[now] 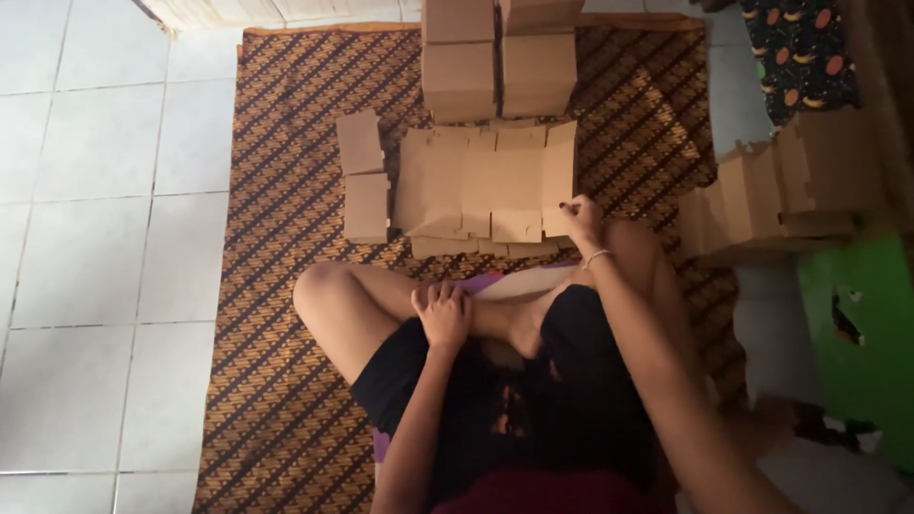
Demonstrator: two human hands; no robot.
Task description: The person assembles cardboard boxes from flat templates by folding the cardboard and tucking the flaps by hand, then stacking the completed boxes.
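**A:** Sitting on the patterned mat (286,238), big flat cardboard sheets (481,186) right in front of my knees. Handling?

**B:** Light, bendy, I'd guess. My right hand (583,219) pinches the near corner; left hand (444,314) is curled on my leg, holding nothing.

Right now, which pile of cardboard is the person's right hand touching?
The flat unfolded pile straight in front of the crossed legs. The right hand rests on its near right corner, while the stacks by the wall and the pile at right go untouched.
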